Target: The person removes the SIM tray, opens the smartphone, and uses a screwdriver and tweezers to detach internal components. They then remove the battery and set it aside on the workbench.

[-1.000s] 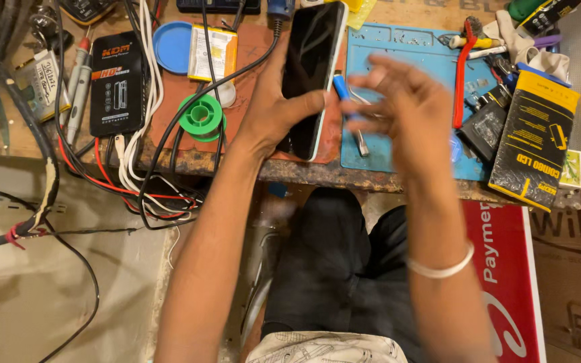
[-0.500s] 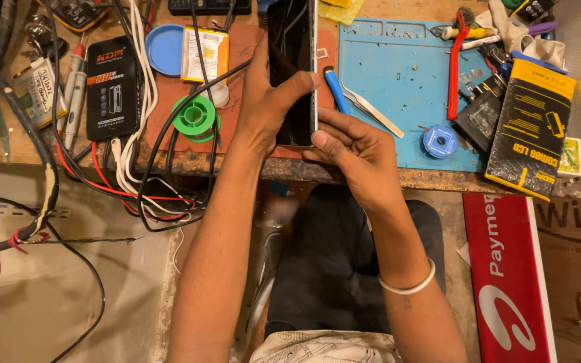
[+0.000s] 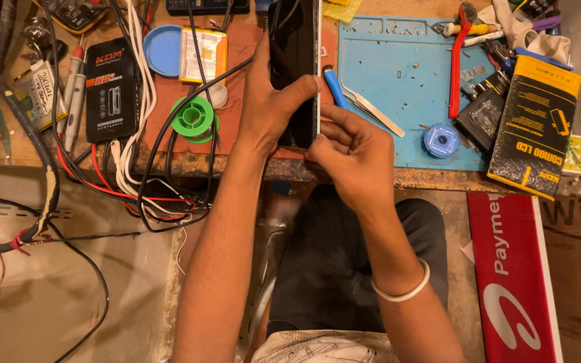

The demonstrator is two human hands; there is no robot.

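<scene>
Now the right hand [image 3: 354,154] is closed against the lower right edge of the smartphone [image 3: 295,67], fingertips pinching at its side frame, where 1 second ago it hovered loose above the blue mat with something slim in its fingers. The left hand [image 3: 270,101] grips the phone from the left, thumb laid across the dark screen, and the phone stands more upright and further up the bench than before. The blue-handled tool [image 3: 334,87] and the tweezers [image 3: 373,109] lie on the blue work mat [image 3: 405,74], just beside the right hand's knuckles and not held. Both hands seem to be working on the phone's edge itself, bare-fingered.

The wooden workbench [image 3: 237,165] is crowded: a green solder spool [image 3: 194,119], a black boxed device [image 3: 112,87], a tangle of cables [image 3: 156,195] spilling over the front edge, a small blue wire reel [image 3: 440,140], a red-handled tool [image 3: 457,60] and a black-and-yellow package [image 3: 532,124] at right. Below, a red sign [image 3: 512,282] leans by the person's knees.
</scene>
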